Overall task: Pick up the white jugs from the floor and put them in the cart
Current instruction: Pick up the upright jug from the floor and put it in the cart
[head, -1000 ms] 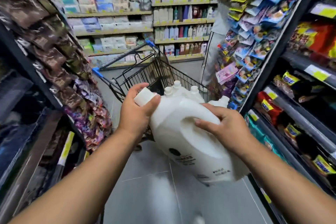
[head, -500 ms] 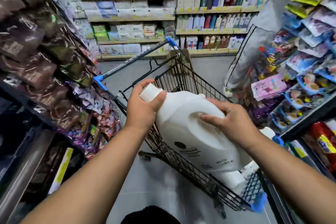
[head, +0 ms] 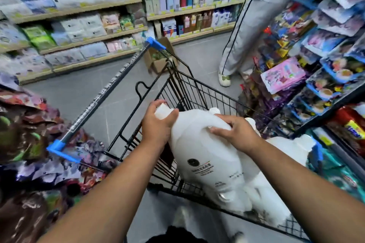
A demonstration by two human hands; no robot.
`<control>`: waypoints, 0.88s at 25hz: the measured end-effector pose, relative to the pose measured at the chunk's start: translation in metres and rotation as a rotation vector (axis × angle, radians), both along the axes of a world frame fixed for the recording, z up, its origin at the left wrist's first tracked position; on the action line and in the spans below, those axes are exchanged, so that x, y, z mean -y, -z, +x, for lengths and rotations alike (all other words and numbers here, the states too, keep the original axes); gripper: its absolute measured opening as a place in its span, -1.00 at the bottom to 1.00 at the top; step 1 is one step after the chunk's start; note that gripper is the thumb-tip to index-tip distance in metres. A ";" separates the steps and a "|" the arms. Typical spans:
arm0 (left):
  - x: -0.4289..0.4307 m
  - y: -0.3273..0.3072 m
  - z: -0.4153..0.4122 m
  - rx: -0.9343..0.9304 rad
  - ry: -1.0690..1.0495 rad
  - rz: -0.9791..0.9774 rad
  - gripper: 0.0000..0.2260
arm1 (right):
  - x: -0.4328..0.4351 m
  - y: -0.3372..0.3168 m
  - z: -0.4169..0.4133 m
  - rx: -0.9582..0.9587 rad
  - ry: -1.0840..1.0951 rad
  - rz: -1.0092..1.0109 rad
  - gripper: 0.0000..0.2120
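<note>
1. Jug [head: 207, 156] first: it's the big white one, tilted, with the capped end pointing up and away from me and the base down toward me. The black print on its side faces the camera.
2. My left hand [head: 158, 124] is wrapped round the neck end. Fingers and thumb curl over the cap [head: 163, 112], so only a bit of it shows between them.
3. My right hand [head: 238, 133] sits on the jug's upper shoulder with the fingers bent over and clamped onto the plastic. The thumb is hidden from this angle.
4. So the jug is held between both hands, left at the top end and right a little lower on the right side. Most of the body hangs below both grips.
5. It's over the black wire cart [head: 189, 89], with the lower half down inside the basket. No idea if the base is resting on anything; I can't see that part.
6. The other jugs [head: 284, 150] lie in the cart just beside it on the right.
7. The cart's handle bar [head: 102, 94], with its blue ends, is off to the left of my left hand, and neither hand touches it.
8. Past the cart's far end a person in grey trousers [head: 243, 33] stands near a cardboard box [head: 160, 63] on the grey floor [head: 79, 89].
</note>
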State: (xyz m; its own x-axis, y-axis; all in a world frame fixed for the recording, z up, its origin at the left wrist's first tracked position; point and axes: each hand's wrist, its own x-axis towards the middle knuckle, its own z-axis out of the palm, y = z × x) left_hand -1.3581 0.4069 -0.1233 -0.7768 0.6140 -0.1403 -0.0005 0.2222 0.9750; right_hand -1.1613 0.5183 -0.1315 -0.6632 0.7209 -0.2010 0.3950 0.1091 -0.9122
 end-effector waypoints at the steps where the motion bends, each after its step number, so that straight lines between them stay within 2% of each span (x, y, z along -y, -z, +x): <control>1: -0.011 0.007 -0.004 0.015 0.027 -0.033 -0.70 | -0.005 0.009 -0.002 0.020 0.040 -0.030 -0.69; 4: -0.036 0.031 -0.011 0.057 0.086 -0.146 -0.67 | -0.011 0.034 -0.003 0.109 0.104 -0.070 -0.72; 7: -0.065 0.046 -0.016 0.037 0.184 -0.216 -0.64 | -0.019 0.054 -0.002 0.188 0.180 -0.018 -0.80; 11: -0.093 0.055 -0.015 -0.121 0.345 -0.338 -0.53 | -0.025 0.070 -0.003 0.304 0.291 0.077 -0.87; 16: -0.102 0.063 -0.002 -0.325 0.514 -0.465 -0.30 | -0.026 0.084 0.001 0.408 0.374 0.079 -0.67; 19: -0.098 0.067 0.001 -0.506 0.564 -0.438 -0.26 | -0.019 0.084 0.013 0.383 0.489 -0.002 -0.48; 22: -0.098 0.066 0.004 -0.612 0.565 -0.402 -0.29 | -0.006 0.077 0.031 0.324 0.581 -0.020 -0.43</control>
